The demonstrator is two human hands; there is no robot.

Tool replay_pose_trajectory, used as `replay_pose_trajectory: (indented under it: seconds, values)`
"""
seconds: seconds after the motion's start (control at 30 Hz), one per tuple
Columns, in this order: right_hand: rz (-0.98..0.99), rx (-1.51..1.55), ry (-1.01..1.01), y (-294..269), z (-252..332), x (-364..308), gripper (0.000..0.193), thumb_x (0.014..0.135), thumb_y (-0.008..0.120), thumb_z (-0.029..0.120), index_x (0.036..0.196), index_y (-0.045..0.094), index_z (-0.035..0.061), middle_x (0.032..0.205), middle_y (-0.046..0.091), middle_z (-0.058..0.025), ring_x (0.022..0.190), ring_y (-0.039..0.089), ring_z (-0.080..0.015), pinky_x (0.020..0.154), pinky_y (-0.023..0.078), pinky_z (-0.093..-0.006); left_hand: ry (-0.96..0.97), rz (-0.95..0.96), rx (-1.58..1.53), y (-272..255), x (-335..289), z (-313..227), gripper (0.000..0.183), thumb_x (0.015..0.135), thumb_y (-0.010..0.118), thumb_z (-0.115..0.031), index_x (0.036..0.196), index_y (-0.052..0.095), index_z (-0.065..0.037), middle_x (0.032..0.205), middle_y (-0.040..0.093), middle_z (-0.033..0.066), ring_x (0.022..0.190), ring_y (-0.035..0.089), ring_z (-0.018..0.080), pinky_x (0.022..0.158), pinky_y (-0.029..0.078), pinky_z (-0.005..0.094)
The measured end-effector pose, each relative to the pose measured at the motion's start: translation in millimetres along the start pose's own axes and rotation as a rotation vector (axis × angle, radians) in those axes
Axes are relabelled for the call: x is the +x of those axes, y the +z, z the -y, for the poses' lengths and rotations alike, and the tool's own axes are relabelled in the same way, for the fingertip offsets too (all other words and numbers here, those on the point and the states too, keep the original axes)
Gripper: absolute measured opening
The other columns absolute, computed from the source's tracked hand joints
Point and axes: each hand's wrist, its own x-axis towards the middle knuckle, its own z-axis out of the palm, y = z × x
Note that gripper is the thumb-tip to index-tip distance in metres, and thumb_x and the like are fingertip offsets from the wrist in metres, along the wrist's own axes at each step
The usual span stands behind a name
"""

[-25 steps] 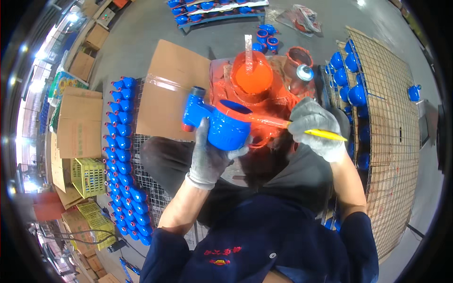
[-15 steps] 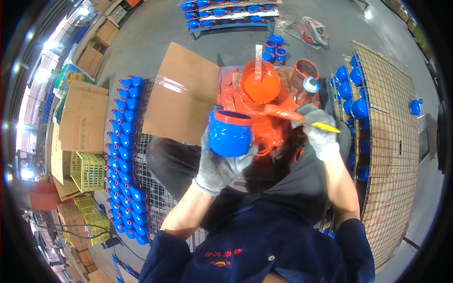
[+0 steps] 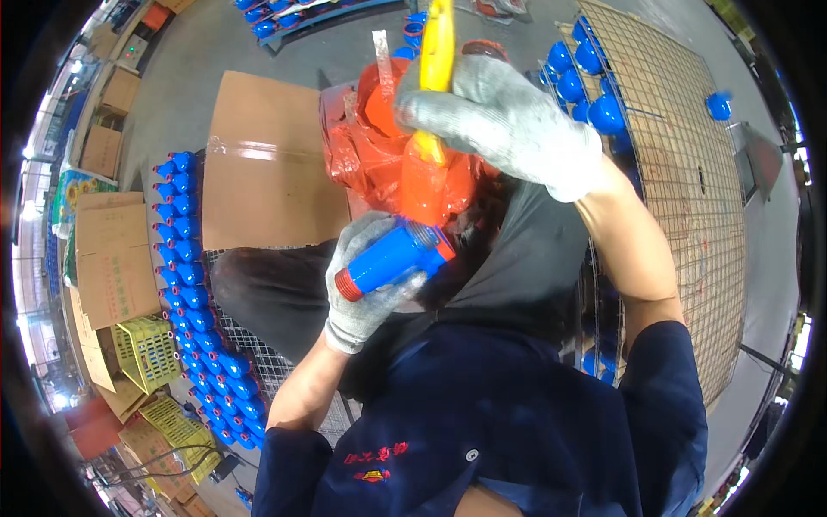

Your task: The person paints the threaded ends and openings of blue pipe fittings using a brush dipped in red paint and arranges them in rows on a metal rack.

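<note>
My left hand (image 3: 346, 317), in a grey glove, is closed around a blue pipe fitting (image 3: 386, 260) above my lap. The fitting is tilted, its red threaded spout pointing toward my lower left and a red rim showing on its right. In my gloved right hand (image 3: 508, 116) is a paintbrush (image 3: 438, 52), gripped by its yellow handle and held bristles down. Its broad, orange-red, paint-covered end hangs at the fitting's upper edge; whether they touch I cannot tell. Behind the brush, a tub of orange paint (image 3: 377, 110) with a flat stick in it is partly hidden by my right hand.
An open cardboard flap (image 3: 267, 164) lies left of the paint. Rows of blue fittings (image 3: 194, 297) stand on mesh further left, near yellow crates (image 3: 148, 353). To my right is a wire-mesh rack (image 3: 680, 189) with more blue fittings (image 3: 606, 114) along its side.
My left hand has lowered and turned the fitting, so its spout now faces me. My right hand has swung left and up, bringing the brush upright over the fitting. The view has shifted right.
</note>
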Motion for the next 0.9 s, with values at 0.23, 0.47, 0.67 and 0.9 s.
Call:
replay_pose_trajectory:
  seconds: [0.23, 0.47, 0.67, 0.9]
  values:
    - [-0.075, -0.3, -0.392, 0, 14, -4, 0.029, 0.088, 0.069, 0.009, 0.116, 0.068, 0.0072, 0.087, 0.063, -0.0169, 0.084, 0.067, -0.0356, 0.07, 0.053, -0.0415, -0.18, -0.018, -0.1, 0, -4, -5, 0.067, 0.069, 0.095, -0.017, 0.126, 0.063, -0.004, 0.12, 0.066, 0.0132, 0.111, 0.068, 0.0304, 0.097, 0.055, 0.0392]
    - [-0.07, 0.144, -0.102, 8, 44, -10, 0.018, 0.081, 0.075, 0.0, 0.097, 0.068, 0.0033, 0.095, 0.069, -0.0096, 0.085, 0.068, -0.0291, 0.072, 0.054, -0.0378, -0.631, -0.081, -0.639, 2, -8, -13, 0.046, 0.086, 0.086, -0.012, 0.124, 0.063, 0.001, 0.117, 0.07, 0.0063, 0.105, 0.066, 0.0131, 0.092, 0.054, 0.031]
    - [-0.065, -0.092, -0.421, 14, 31, -6, 0.028, 0.073, 0.075, 0.02, 0.098, 0.068, 0.0109, 0.083, 0.057, -0.0022, 0.076, 0.06, -0.0231, 0.068, 0.05, -0.0376, -0.823, 0.003, -1.236, -7, 3, -25, 0.057, 0.1, 0.066, -0.04, 0.14, 0.05, -0.002, 0.124, 0.065, 0.0096, 0.108, 0.069, 0.022, 0.091, 0.059, 0.0386]
    - [0.04, 0.18, -0.422, 3, -19, -16, 0.018, 0.086, 0.074, 0.014, 0.103, 0.074, 0.0081, 0.094, 0.069, -0.0042, 0.084, 0.063, -0.0267, 0.074, 0.05, -0.0364, -0.958, 0.248, -2.221, -20, 7, -23, 0.083, 0.096, 0.054, -0.065, 0.152, 0.039, -0.005, 0.137, 0.057, 0.0273, 0.099, 0.067, 0.0565, 0.07, 0.064, 0.0589]
